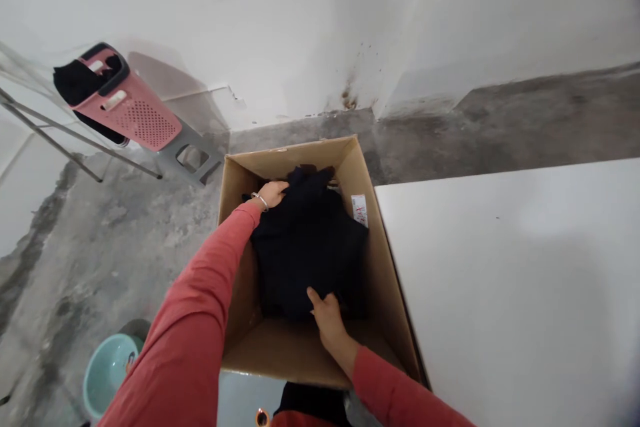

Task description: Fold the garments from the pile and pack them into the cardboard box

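Observation:
A tall cardboard box (300,350) stands open in front of me, with dark folded cloth (310,247), nearly black, inside it. My left hand (273,194), with a bracelet at the wrist, grips the far left part of the cloth, its fingers curled into it. Near the front of the box my right hand (327,320) pinches the near edge of the same cloth, thumb on top and the other fingers partly hidden below. Whether the cloth is one garment or more, I cannot tell. A white label (359,210) with red writing is on the box's right inner wall.
Right of the box is a white tabletop (510,280). A pink basket (145,117) holding dark cloth stands at the left by metal rack legs (60,127). On the concrete floor (125,240) sits a teal basin (107,370). A white wall (300,33) rises behind.

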`<action>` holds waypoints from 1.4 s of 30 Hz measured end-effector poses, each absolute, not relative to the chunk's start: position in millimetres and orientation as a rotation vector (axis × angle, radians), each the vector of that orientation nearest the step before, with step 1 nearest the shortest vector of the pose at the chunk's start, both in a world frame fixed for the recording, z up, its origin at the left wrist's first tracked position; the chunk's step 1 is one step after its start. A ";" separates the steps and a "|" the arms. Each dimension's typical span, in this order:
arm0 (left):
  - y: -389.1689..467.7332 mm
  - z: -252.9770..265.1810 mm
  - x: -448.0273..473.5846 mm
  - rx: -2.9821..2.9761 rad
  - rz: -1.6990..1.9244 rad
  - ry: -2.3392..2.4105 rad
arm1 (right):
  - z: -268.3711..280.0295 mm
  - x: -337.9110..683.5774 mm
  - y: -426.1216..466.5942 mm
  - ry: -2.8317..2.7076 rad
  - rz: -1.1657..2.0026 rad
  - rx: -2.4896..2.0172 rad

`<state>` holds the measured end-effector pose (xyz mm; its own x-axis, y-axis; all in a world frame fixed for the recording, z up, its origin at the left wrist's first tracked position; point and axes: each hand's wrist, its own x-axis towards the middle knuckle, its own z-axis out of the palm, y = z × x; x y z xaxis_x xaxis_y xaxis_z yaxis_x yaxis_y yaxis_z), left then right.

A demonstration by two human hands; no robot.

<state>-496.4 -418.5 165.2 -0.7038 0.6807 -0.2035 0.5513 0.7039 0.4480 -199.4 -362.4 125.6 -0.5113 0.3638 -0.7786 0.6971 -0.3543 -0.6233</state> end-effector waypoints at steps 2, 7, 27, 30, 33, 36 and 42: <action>-407.8 158.0 -502.5 1.012 0.480 2.515 | 121.0 -196.7 -372.0 1.423 -1.929 1.535; -409.0 151.2 -519.8 1.262 0.412 2.432 | 128.0 -182.5 -396.2 1.175 -1.951 1.539; -401.2 61.4 -518.0 0.846 -0.077 2.787 | 126.8 -184.9 -392.9 1.929 -1.097 -0.113; -393.1 60.9 -476.2 0.874 -0.033 2.908 | 137.7 -204.8 -376.6 2.165 -0.936 -0.203; -375.2 54.0 -424.4 1.174 0.054 2.831 | 143.5 -220.2 -363.4 2.233 -0.754 -0.166; -349.5 34.3 -394.2 1.269 0.107 2.716 | 152.4 -223.4 -356.9 2.234 -0.718 -0.216; -328.3 1.3 -402.4 1.102 0.069 2.627 | 187.8 -209.9 -331.9 2.314 -0.958 -0.199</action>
<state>-402.4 -328.3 1.3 -0.6648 0.7050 -0.2472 0.6911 0.7060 0.1548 -209.9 -331.9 187.8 -0.7972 -0.3565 -0.4872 0.0921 0.7257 -0.6818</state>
